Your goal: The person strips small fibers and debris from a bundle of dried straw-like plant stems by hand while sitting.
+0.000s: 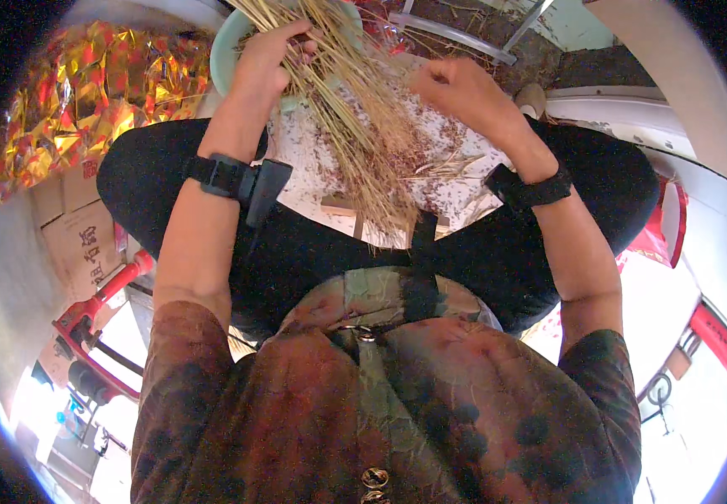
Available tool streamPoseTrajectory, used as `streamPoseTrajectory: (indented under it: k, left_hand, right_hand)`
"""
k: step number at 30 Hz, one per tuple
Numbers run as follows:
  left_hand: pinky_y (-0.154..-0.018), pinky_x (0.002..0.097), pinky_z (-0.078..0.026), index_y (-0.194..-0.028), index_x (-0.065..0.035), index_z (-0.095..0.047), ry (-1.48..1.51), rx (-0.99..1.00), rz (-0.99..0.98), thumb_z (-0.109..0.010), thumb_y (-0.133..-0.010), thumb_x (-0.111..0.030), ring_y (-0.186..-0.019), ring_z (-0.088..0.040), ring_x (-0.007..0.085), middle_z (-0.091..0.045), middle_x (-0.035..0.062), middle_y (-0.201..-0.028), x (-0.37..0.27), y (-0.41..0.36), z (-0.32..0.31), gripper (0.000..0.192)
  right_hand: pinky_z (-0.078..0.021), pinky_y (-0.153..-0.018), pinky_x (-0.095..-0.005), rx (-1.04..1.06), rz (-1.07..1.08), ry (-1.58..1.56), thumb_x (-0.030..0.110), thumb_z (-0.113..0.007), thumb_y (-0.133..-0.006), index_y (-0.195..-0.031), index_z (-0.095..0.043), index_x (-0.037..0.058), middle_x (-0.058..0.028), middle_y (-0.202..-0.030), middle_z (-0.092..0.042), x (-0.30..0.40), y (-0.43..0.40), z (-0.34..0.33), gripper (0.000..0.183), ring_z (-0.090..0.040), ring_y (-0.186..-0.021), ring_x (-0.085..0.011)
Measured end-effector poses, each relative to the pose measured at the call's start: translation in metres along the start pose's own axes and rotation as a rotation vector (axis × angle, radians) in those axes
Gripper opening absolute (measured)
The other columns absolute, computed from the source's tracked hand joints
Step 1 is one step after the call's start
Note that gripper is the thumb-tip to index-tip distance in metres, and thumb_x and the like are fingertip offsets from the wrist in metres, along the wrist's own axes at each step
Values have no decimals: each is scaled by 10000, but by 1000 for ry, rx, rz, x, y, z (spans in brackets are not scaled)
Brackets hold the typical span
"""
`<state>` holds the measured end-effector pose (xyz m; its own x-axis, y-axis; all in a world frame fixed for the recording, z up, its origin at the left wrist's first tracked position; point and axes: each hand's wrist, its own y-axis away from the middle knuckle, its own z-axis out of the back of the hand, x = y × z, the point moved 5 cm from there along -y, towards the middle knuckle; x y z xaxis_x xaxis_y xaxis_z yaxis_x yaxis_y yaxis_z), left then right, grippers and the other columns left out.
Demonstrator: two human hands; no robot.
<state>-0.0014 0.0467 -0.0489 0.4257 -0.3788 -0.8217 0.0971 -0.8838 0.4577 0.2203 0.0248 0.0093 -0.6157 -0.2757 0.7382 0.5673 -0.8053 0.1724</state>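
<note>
My left hand is closed around a bundle of dry, straw-like plant stalks, above the right side of a pale green basin. The bundle slants down towards my lap, its fine brushy ends fanned over a white surface scattered with small reddish-brown bits. Right of the bundle, my right hand hovers with its fingers curled; its fingertips are blurred, and whether they hold anything is not clear. Some loose stalks lie on the white surface below that hand.
Shiny gold and red foil wrapping lies beyond my left knee, with a cardboard box below it. A clear bar or tube crosses the floor at the top right. My bent legs flank the white surface. A red metal frame stands at the left.
</note>
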Motion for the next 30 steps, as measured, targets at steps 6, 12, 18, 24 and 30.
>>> streamPoseTrajectory:
  k: [6, 12, 18, 24, 30]
  left_hand:
    - [-425, 239, -404, -824, -11, -523, -28, 25, 46, -529, -700, -81, -503, -514, 134, -568, 102, -685, 5, -3, 1, 143]
    - [-402, 240, -408, -820, -4, -519, -6, -54, 78, -533, -697, -76, -503, -528, 148, -568, 105, -689, 6, 2, -4, 143]
    - [-394, 240, -416, -805, 5, -515, -37, -67, 70, -535, -696, -72, -486, -525, 155, -566, 124, -703, 3, 5, -9, 135]
    - [-422, 200, -390, -805, -22, -530, -31, -31, 46, -551, -690, -128, -483, -473, 97, -557, 59, -698, 3, 11, -16, 158]
    - [-427, 200, -401, -800, -18, -523, -34, 16, 64, -542, -700, -124, -485, -469, 94, -555, 66, -704, 12, -1, -7, 146]
  right_hand:
    - [-362, -465, -238, 308, 28, 191, 215, -488, -698, -676, -534, 6, -63, -563, -507, -6, 8, -19, 215, -464, -529, -96]
    - [-388, -504, -248, 180, -44, -89, 263, -512, -713, -747, -528, 11, -69, -609, -515, 19, 6, -2, 255, -486, -556, -111]
    - [-390, -529, -260, -7, 188, 29, 277, -511, -722, -770, -524, 13, -65, -625, -510, 38, 7, -21, 269, -484, -565, -140]
    - [-379, -534, -268, 10, 223, -8, 222, -466, -751, -795, -512, -4, -100, -625, -503, 37, 7, -29, 234, -469, -550, -178]
    - [-378, -542, -297, 67, 193, -101, 185, -424, -764, -808, -502, -2, -138, -617, -486, 31, 4, -30, 208, -476, -551, -214]
